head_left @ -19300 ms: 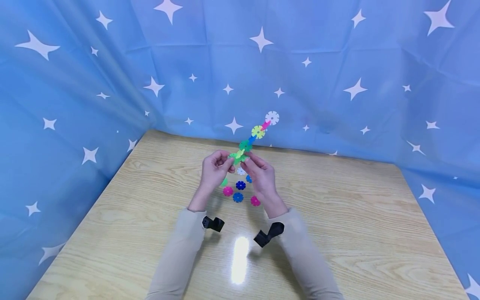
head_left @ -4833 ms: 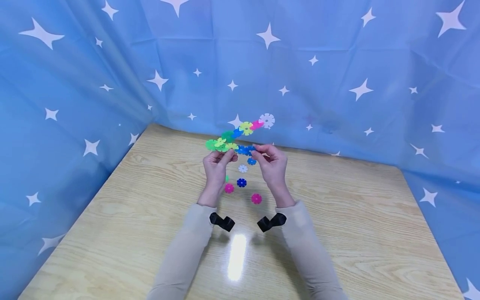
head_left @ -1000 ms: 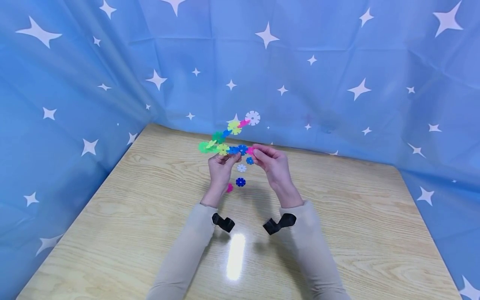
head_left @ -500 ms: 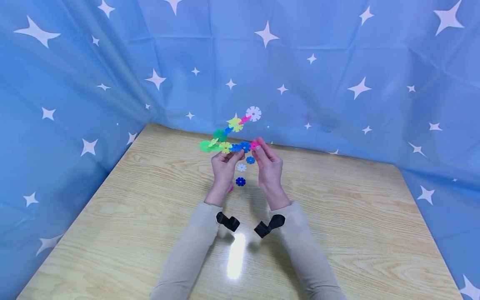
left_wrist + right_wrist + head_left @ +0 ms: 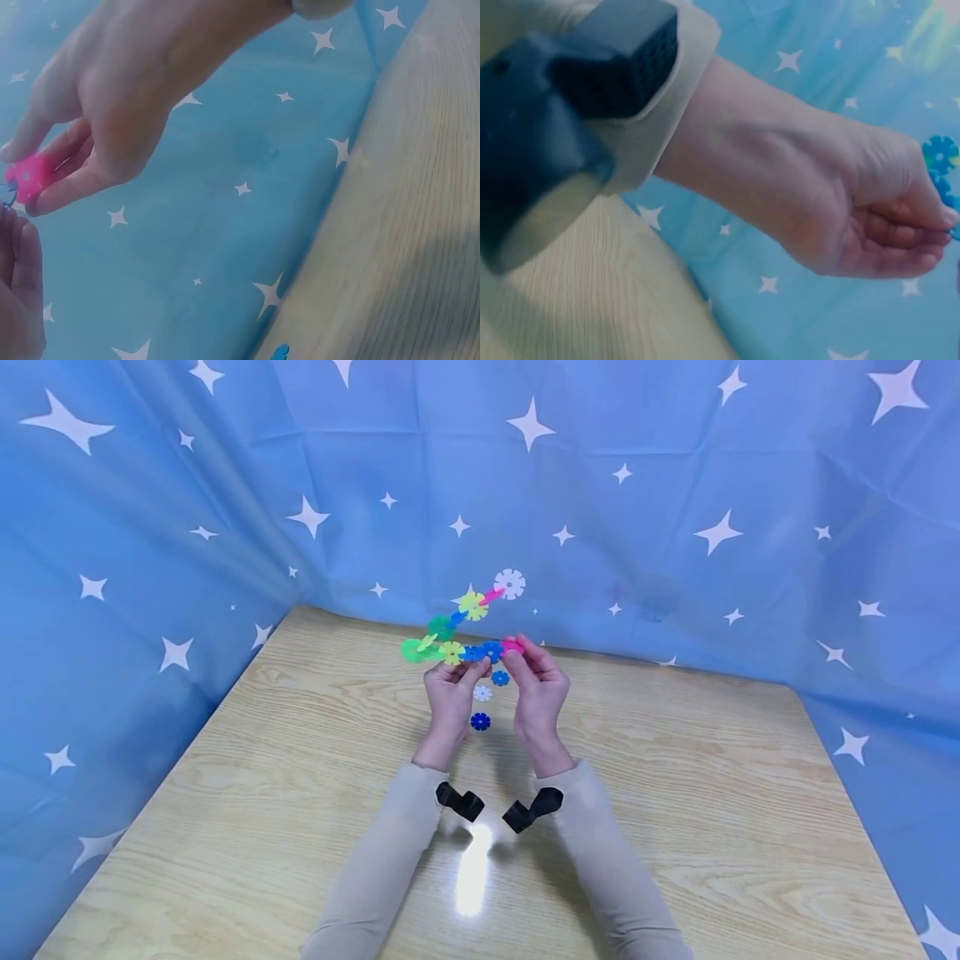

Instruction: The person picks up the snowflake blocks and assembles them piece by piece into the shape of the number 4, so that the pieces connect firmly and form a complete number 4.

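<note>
In the head view, both hands hold a chain of notched plastic discs above the far part of the table. My left hand (image 5: 452, 697) pinches a blue disc (image 5: 491, 652) at its lower end; the right wrist view also shows that hand's thumb on a blue disc (image 5: 955, 202). My right hand (image 5: 543, 697) grips a pink disc (image 5: 512, 647) between thumb and fingers, right against the blue one. From there the chain runs left through a yellow disc (image 5: 452, 653) to a green disc (image 5: 412, 650), then slants up to a white disc (image 5: 510, 583).
Below the hands, a light blue disc (image 5: 500, 678), a white loose disc (image 5: 482, 693) and a dark blue disc (image 5: 480, 722) lie on the wooden table (image 5: 712, 810). A blue curtain (image 5: 637, 568) with white stars hangs behind and to the left.
Since the earliest frame the chain has gained yellow and blue discs. A pink disc left the table for my right hand. Lately that hand has turned more upright; the left wrist covers another loose pink disc.
</note>
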Demonstrator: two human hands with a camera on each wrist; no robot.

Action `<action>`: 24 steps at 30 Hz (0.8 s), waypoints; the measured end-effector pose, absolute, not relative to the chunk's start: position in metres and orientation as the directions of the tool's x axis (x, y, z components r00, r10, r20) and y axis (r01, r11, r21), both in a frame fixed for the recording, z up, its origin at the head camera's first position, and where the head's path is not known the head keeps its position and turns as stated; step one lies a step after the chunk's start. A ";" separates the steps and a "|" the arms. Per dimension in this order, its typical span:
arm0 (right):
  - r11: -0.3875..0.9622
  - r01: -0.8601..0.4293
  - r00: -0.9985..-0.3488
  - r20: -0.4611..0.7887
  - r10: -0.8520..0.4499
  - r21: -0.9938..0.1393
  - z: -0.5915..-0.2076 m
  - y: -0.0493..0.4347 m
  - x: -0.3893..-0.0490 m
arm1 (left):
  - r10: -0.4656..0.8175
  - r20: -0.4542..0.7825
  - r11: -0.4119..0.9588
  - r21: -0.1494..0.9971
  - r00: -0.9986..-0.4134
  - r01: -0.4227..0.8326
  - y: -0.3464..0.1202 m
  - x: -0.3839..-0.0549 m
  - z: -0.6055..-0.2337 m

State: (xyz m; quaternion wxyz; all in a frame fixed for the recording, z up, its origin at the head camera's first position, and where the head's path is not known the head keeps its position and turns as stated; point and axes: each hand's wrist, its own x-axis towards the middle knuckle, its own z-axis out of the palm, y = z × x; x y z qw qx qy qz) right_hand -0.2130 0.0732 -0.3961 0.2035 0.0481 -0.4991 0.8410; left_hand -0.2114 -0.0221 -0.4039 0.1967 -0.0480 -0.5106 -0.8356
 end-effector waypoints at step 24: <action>-0.300 -0.422 -0.903 0.366 0.224 -0.856 -0.404 0.084 -0.213 | -0.292 0.297 -0.369 0.842 -0.909 0.393 -0.028 -0.219 -0.404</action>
